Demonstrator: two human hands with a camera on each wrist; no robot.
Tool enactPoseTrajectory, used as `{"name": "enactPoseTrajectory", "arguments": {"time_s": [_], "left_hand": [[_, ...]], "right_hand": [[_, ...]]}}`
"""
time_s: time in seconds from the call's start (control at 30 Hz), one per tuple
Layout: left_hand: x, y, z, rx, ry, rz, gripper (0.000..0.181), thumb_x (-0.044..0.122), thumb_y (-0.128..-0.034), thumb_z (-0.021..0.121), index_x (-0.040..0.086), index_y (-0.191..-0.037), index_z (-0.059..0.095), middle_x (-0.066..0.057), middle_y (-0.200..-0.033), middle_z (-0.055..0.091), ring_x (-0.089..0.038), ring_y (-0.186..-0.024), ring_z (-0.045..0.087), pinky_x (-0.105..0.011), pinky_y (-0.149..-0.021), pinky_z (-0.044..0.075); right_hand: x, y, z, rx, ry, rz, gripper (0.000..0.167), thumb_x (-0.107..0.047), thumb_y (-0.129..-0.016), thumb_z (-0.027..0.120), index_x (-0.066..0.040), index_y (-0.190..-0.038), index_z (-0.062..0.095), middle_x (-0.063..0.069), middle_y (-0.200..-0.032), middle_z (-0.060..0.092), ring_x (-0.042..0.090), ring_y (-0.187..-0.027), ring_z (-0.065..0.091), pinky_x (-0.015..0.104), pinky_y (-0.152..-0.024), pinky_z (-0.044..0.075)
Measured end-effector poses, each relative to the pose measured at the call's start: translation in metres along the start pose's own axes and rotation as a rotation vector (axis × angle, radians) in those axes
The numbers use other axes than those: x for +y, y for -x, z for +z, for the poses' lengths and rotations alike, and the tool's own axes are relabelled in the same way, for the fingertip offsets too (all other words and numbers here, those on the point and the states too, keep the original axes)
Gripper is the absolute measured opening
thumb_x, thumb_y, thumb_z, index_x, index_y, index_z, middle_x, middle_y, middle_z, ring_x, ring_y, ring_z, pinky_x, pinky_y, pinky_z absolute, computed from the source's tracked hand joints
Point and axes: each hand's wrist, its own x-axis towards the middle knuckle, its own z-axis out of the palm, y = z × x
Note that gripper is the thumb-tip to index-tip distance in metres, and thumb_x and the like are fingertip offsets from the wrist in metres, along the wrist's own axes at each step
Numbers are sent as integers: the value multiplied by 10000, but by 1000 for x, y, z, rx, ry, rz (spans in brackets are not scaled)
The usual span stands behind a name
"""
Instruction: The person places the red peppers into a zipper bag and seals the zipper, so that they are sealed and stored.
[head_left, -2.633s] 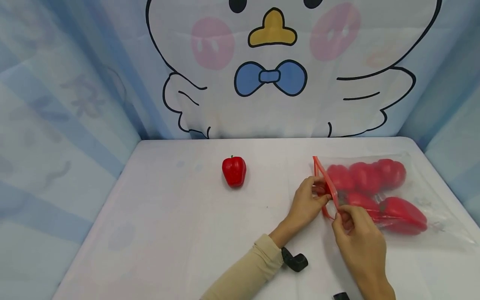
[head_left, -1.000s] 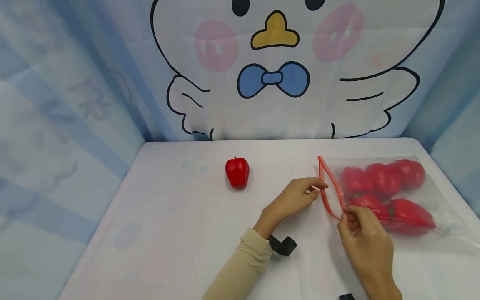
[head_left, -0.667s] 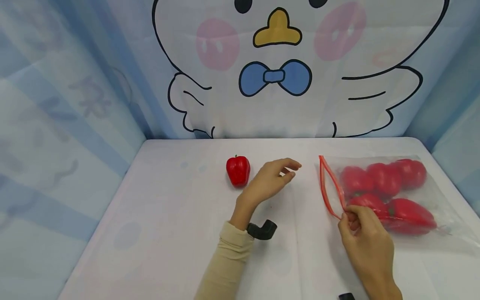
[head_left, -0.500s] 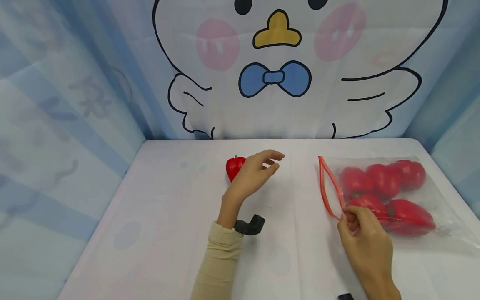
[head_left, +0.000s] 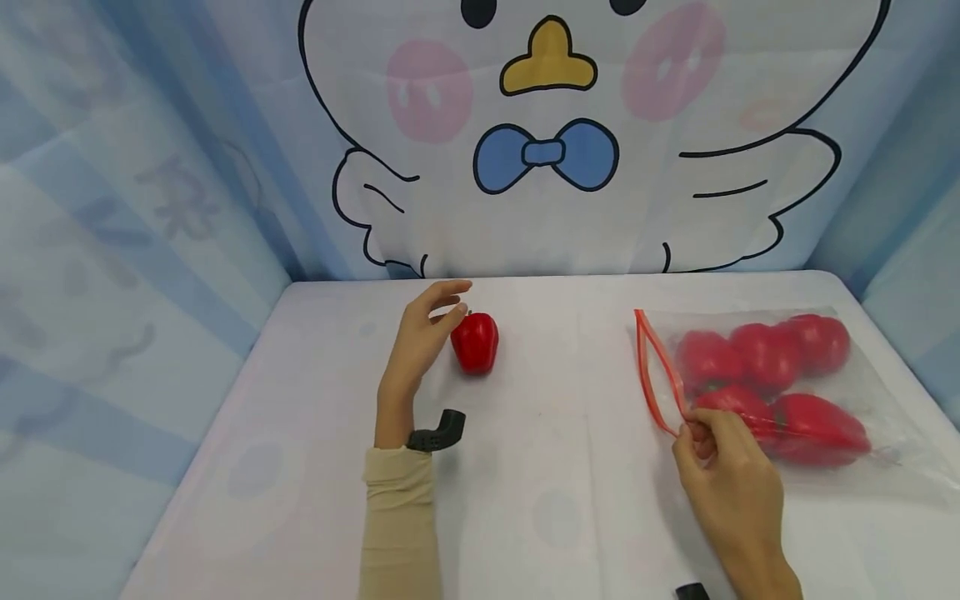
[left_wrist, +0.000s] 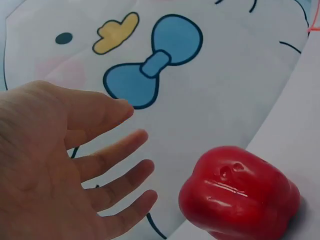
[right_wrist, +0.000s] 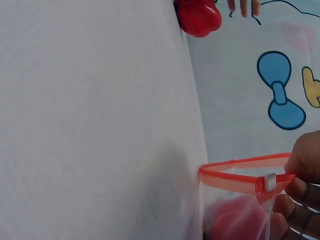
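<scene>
A red bell pepper [head_left: 476, 343] stands on the white table, left of its middle. Just left of it hovers my left hand [head_left: 422, 337], fingers loosely bent and thumb apart. In the left wrist view a gap shows between those fingertips and the pepper [left_wrist: 240, 195]. My right hand [head_left: 731, 492] pinches the near end of the orange-edged mouth of a clear zip bag [head_left: 885, 417]. That mouth gapes open, and a white slider [right_wrist: 270, 181] sits on its edge near my fingers. Inside the bag lie several red vegetables [head_left: 767, 354], seen through the plastic.
A white cloth covers the table [head_left: 300, 467]. Behind it hangs a curtain [head_left: 555, 233] with a cartoon figure, and blue curtains close off both sides. Black camera mounts [head_left: 438, 432] are strapped at the wrists.
My left hand has let go of the bag's mouth and travelled left, passing over the pepper to its far left side. The right hand keeps its pinch on the bag, whose mouth has widened.
</scene>
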Motion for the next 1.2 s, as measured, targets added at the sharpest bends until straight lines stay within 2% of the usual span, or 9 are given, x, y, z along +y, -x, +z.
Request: {"name": "enactPoseTrajectory", "arguments": {"time_s": [0.17, 0.37, 0.53, 0.63, 0.93, 1.2], "left_hand": [[-12, -2, -1, 42, 24, -137, 421, 207, -1056, 595, 198, -1477, 568, -53, -1521, 565, -291, -1407, 512, -531, -1156, 472], [-28, -5, 1, -31, 24, -310, 521, 261, -1056, 603, 198, -1555, 466, -102, -1588, 482, -329, -1433, 493, -517, -1142, 494], [-39, -7, 6, -88, 45, -384, 600, 292, -1040, 635, 198, -1587, 408, -127, -1617, 426, -353, -1462, 454, -502, -1146, 496], [-43, -7, 8, -109, 48, -401, 632, 283, -1031, 650, 184, -1597, 387, -140, -1625, 410, -363, -1482, 434, -503, -1150, 491], [-46, -6, 11, -99, 55, -402, 606, 258, -1015, 678, 145, -1560, 438, -150, -1599, 438, -360, -1459, 454, -499, -1154, 490], [-48, -7, 12, -81, 65, -377, 539, 227, -1002, 703, 155, -1503, 517, -131, -1573, 466, -359, -1424, 491, -492, -1136, 507]], "right_hand": [[2, -2, 1, 8, 1, -13, 176, 2, -825, 712, -21, -998, 737, 36, -815, 664, -40, -726, 453, 98, -628, 395], [2, -1, 0, 4, 3, -14, 174, 5, -824, 712, -14, -995, 735, 41, -810, 663, -22, -718, 459, 93, -624, 397], [1, 0, -1, 3, 9, -9, 175, -2, -828, 713, -20, -1001, 738, 41, -816, 668, -2, -721, 472, 96, -637, 401], [1, 0, -2, 2, 12, -4, 176, -3, -828, 712, -19, -1001, 738, 43, -817, 669, -9, -724, 471, 103, -637, 402], [-1, 3, -2, -12, 14, 30, 188, -2, -826, 722, -21, -1013, 740, 44, -834, 687, -39, -728, 469, 85, -635, 395], [1, 1, -1, 2, 3, -9, 181, -5, -830, 706, -22, -1008, 740, 39, -814, 670, -24, -724, 463, 113, -623, 396]]}}
